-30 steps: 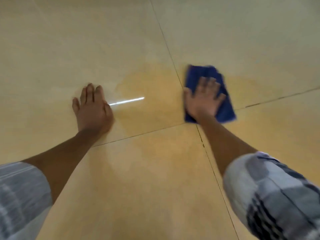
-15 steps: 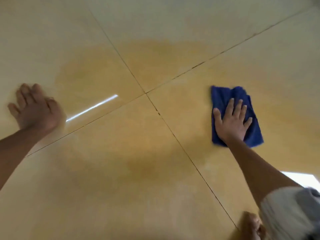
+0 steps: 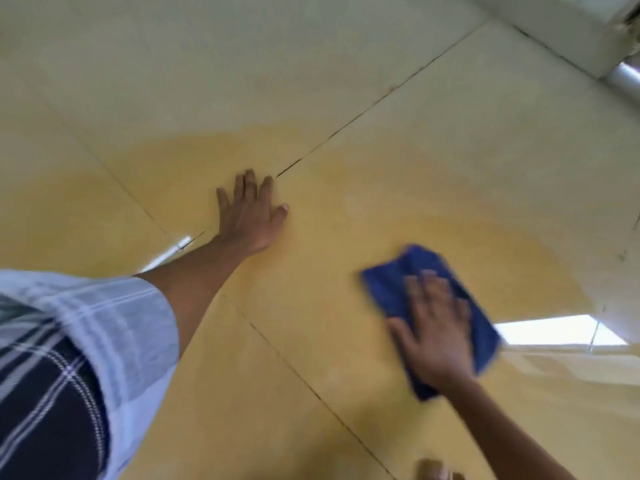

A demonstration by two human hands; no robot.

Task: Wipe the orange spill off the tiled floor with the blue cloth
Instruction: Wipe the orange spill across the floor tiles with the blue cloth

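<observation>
A wide orange spill (image 3: 346, 258) spreads across several pale floor tiles (image 3: 242, 64). My right hand (image 3: 436, 334) lies flat on the folded blue cloth (image 3: 391, 289), pressing it onto the spill at the lower right; both are motion-blurred. Further left, my left hand (image 3: 251, 213) rests palm down with fingers spread on the wet tile, right by a grout line (image 3: 346, 123), holding nothing.
A white wall base (image 3: 571, 36) and a metal pipe (image 3: 623, 77) stand at the top right. A bright window reflection (image 3: 554, 329) shines on the floor to the right of the cloth. A bare foot (image 3: 434, 471) shows at the bottom edge.
The view has swung left and turned. My left hand has shifted onto the middle of the spill. The cloth under my right hand has slid nearer to me and is blurred.
</observation>
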